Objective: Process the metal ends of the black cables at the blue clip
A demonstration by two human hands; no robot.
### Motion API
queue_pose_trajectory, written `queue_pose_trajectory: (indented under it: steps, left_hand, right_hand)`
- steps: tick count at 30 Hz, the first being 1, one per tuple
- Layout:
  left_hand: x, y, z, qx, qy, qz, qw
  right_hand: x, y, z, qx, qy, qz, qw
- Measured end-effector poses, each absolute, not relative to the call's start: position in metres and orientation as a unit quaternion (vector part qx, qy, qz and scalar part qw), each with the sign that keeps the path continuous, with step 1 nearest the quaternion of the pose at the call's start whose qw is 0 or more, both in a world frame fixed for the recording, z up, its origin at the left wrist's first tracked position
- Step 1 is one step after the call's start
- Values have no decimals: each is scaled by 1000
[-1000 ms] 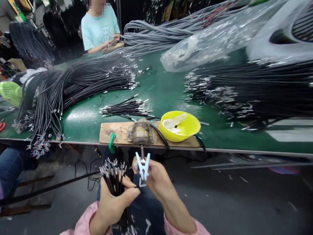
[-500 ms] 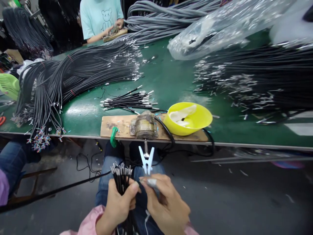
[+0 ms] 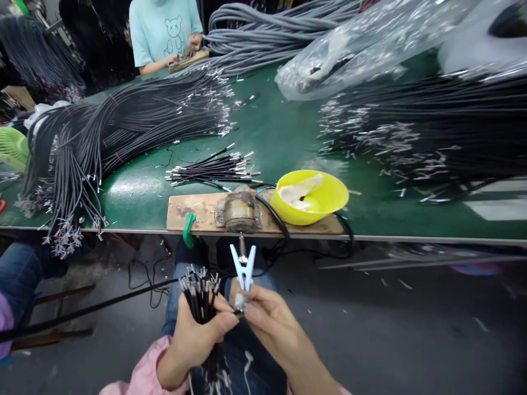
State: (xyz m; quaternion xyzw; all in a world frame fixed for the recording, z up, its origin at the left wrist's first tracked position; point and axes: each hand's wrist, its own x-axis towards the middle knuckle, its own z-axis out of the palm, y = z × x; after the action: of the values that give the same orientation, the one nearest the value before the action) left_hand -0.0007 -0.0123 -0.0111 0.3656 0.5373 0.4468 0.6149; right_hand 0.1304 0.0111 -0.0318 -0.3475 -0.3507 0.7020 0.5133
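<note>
My left hand (image 3: 195, 334) is wrapped round a bundle of short black cables (image 3: 201, 299), whose stripped silvery ends point up and away from me. Its thumb reaches right, towards the other hand. My right hand (image 3: 267, 315) is closed in a pinch just below a light blue clothespin (image 3: 244, 269); a short dark piece of cable (image 3: 237, 312) shows between the fingertips of both hands. The clothespin sits at the end of a metal shaft (image 3: 242, 244) that sticks out from a small worn motor (image 3: 240, 211). Something whitish at my right fingertips is partly hidden.
The motor stands on a wooden board (image 3: 201, 206) at the edge of the green table (image 3: 272, 131), beside a green clip (image 3: 189, 229) and a yellow bowl (image 3: 307, 211). Behind lie short cables (image 3: 214, 169). Long cable bundles (image 3: 152, 115) lie left, others (image 3: 411, 131) right. A co-worker (image 3: 164, 38) sits opposite.
My right hand has moved left and up against the clothespin's lower end, meeting my left thumb. The cable bundle has tilted slightly left. The whole view has shifted a little.
</note>
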Motion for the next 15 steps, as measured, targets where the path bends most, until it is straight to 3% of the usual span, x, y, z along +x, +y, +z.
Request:
queue_pose_trajectory:
  steps: [3, 9, 15]
  left_hand:
    - [-3, -9, -6, 407, 540, 463, 573]
    - [-2, -4, 2, 418, 541, 489, 542]
    - [0, -8, -6, 374, 535, 530, 541]
  right_hand:
    - [134, 23, -27, -323, -291, 769, 468]
    - [131, 54, -9, -354, -296, 712, 529]
    - [124, 33, -52, -370, -304, 702, 528]
